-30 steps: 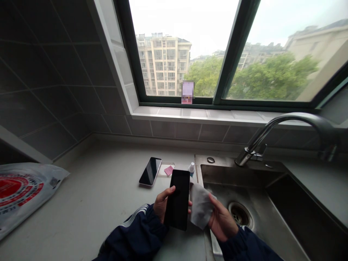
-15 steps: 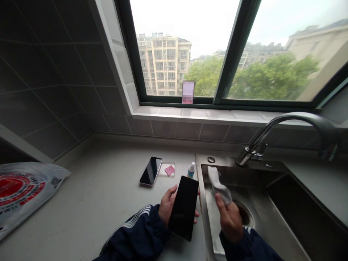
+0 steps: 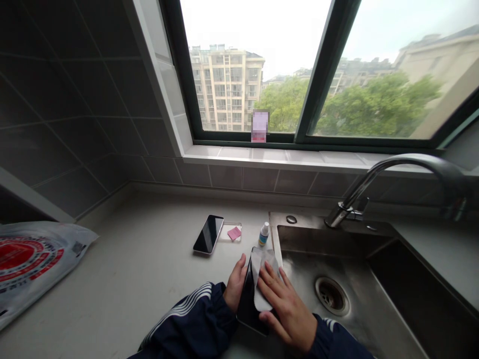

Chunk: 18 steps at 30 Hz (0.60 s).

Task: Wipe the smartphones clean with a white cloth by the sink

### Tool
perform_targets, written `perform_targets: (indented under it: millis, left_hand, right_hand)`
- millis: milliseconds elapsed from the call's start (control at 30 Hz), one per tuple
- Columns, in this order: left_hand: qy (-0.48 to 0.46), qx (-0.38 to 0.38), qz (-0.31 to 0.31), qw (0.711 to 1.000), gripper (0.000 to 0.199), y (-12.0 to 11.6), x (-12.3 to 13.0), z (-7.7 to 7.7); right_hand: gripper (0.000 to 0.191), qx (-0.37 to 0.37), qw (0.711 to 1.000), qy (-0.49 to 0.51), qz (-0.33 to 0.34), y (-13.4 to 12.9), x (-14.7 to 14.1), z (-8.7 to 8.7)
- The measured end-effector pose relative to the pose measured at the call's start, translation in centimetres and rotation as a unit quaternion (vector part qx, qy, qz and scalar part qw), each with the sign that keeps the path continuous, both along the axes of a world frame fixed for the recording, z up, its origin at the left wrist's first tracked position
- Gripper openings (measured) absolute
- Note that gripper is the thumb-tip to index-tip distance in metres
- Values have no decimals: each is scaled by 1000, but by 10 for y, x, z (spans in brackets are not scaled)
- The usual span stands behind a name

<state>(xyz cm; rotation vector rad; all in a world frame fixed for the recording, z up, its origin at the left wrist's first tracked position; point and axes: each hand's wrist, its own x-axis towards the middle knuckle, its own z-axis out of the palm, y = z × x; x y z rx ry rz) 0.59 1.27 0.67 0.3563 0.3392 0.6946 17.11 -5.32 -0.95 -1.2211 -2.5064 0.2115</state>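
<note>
Head view: wipe pressed on a black phone at the sink

Left to right along the tabletop [image 3: 130, 249]: printed plastic bag [image 3: 33, 264]; face-up smartphone [image 3: 208, 234]; clear phone case [image 3: 224, 239] holding a pink slip [image 3: 234, 233]; small dropper bottle [image 3: 264, 234]. Your left hand [image 3: 235, 283] grips the black phone [image 3: 247, 314] by its edge beside the rim of the steel sink [image 3: 322, 244]. Your right hand [image 3: 286, 311] lies spread on a white wipe [image 3: 262, 271] over the phone's face, so the hands are together. Step in hand, as judged: cleaning the glass. The next move seems to call for a stroke along it.

A pixelated object [image 3: 260, 125] at the window cannot be identified. A white wipe [image 3: 262, 271] seems to hide most of the black phone [image 3: 245, 309].
</note>
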Motion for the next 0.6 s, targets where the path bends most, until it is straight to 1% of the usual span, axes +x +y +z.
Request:
perform_targets:
  millis: [100,133,233,267,333,400,467,600]
  left_hand:
    - [13,-17,38,999,57,1,0,0]
    - [12,-26,34,999,60,1,1,0]
    - [6,-65,-10,998,79,1,1,-1]
    - [12,-75,-16,997,84,0,1,-1]
    - [28,-83,-8,996,91,-1,0,-2]
    - [35,-75,2,997,91,-2,0,-3]
    - [27,-62,-6,998,89,-3,0,-3]
    - [-1,-56,-41,998,88,-4,0,-6]
  right_hand:
    - [67,-12,999,12,28,-5,-7,9]
    - [68,-14,999,19,39,-6,-9,12]
    - [70,-27,995,41,85,-8,-12,23]
    - [70,-30,993,49,100,-8,-12,26]
    - [65,-31,990,65,119,-8,-11,31]
    - [55,-22,990,76,116,-8,-11,33]
    - [49,-5,992,79,96,-8,-12,32]
    - [51,30,995,71,56,-8,-18,28]
